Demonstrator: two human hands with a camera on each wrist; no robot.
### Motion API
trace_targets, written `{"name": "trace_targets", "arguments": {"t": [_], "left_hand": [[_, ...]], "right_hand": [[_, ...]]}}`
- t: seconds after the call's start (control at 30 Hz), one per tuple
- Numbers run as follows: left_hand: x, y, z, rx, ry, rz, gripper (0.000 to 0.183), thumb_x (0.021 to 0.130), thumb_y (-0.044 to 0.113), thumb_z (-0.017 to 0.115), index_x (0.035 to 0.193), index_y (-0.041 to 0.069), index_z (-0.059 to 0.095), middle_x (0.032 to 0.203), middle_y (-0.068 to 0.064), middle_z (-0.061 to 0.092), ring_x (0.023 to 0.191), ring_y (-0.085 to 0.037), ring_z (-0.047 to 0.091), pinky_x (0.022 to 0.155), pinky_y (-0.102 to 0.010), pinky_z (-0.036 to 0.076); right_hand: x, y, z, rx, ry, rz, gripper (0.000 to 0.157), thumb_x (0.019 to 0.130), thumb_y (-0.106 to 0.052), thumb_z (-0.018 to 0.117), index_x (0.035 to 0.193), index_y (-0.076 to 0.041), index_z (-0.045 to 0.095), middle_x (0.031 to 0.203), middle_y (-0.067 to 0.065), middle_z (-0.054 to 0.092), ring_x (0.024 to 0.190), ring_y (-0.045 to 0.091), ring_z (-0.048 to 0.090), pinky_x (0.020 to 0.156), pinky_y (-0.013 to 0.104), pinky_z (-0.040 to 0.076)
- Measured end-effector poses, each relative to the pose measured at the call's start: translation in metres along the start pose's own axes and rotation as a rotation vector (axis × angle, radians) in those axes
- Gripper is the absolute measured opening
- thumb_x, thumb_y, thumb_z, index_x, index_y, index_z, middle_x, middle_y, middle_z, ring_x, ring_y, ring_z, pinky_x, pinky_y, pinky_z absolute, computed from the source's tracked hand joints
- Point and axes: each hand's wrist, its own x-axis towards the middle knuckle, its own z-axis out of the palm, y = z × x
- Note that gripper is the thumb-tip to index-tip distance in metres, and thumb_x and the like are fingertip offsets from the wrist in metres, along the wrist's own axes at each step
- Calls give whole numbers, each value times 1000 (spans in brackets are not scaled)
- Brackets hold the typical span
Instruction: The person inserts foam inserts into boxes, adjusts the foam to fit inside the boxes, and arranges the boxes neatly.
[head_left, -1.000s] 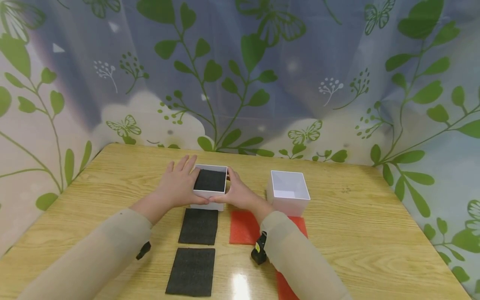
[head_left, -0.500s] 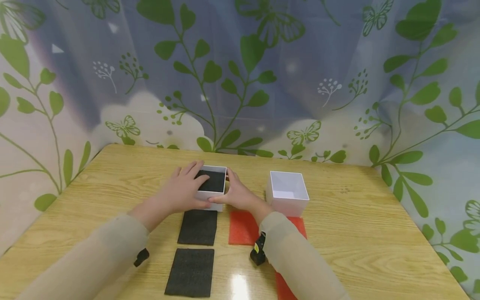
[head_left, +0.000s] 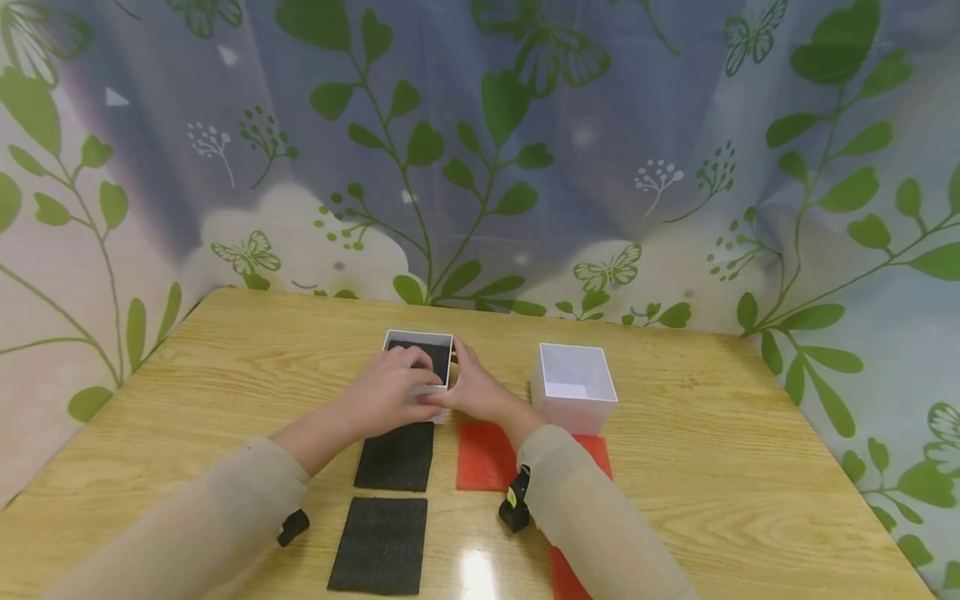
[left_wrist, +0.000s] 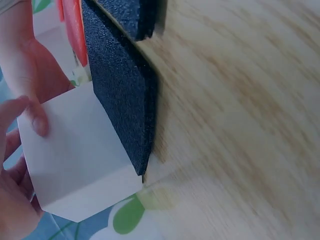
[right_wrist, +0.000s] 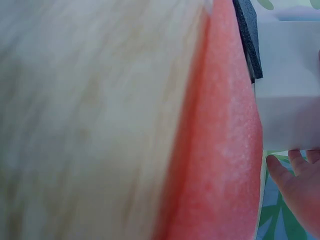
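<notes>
I see the left sleeve (head_left: 195, 508) come in from the lower left, a small black device (head_left: 292, 527) showing below its cuff. Right of it, two black squares (head_left: 378, 546) lie flat on the wooden table (head_left: 712, 467), one nearer me, the other just in front of the left white box (left_wrist: 80, 145). The left hand (head_left: 390, 387) reaches over that box's near left edge with its knuckles raised and fingers bent down inside, above a black sheet (head_left: 441, 354) sitting below the rim; its thumb lies outside, along the near wall. I cannot tell whether those fingers pinch anything. The box stands upright, and I have the right hand (head_left: 480, 387) gripping its right side, thumb across the near wall, fingers extended along the right one. Red material (head_left: 483, 458) shows on either side of the right wrist and lower down, partly covered by the right sleeve (head_left: 592, 508). Farthest right, apart from both hands, stands a second white box (head_left: 577, 412), upright and open-topped.
</notes>
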Motion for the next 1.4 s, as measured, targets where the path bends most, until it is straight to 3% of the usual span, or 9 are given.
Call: {"name": "trace_targets", "arguments": {"t": [0.1,0.3,0.53,0.63,0.8,1.0,1.17,1.4], "left_hand": [[1,2,1,-14,-23,-15,28,79,29,75,99,9,73,93,-2,58,83,-18,54,77,-36,47],[3,6,2,-55,-101,-93,28,83,26,72,105,9,71,95,0,56,87,-15,55,76,-30,50],[3,8,2,-64,-106,-102,28,82,25,73,105,9,71,95,0,57,87,-14,56,76,-29,50],[4,6,1,-7,-83,-73,28,81,29,74,100,10,72,93,0,59,85,-16,57,77,-35,49],[-3,-2,-6,184,-21,-65,30,75,42,76,84,14,71,83,1,57,79,-22,56,82,-47,41],[-17,-15,-16,386,-15,-50,36,71,49,75,75,15,67,80,0,58,80,-24,54,76,-42,37],[-22,-18,-21,461,-26,-12,38,72,50,75,77,13,68,85,-2,59,85,-25,54,77,-43,38],[-22,-19,-23,480,-19,1,38,72,48,75,76,11,68,92,-5,56,85,-26,52,79,-44,39]], "right_hand": [[0,0,1,-10,2,21,110,76,-40,76,150,-15,-1,152,11,11,135,26,24,106,46,26],[-1,1,1,-14,0,31,111,76,-39,76,150,-13,-3,154,12,6,138,26,18,107,46,24],[0,2,1,4,6,-12,104,78,-34,75,149,-10,3,149,12,19,134,25,24,107,45,25],[0,3,1,4,6,-12,104,78,-34,75,149,-11,4,148,11,20,133,24,26,106,45,26],[0,1,2,29,-1,-8,103,76,-36,77,149,-16,7,146,8,22,132,24,27,103,44,31],[0,-1,4,41,-9,6,111,71,-39,80,150,-17,5,148,6,20,134,24,26,103,45,30],[-1,-1,3,39,1,17,113,71,-40,80,150,-16,4,148,7,19,134,24,26,105,46,28],[-1,-2,2,34,4,21,111,71,-39,80,150,-17,5,148,7,21,133,23,26,105,45,27]]}}
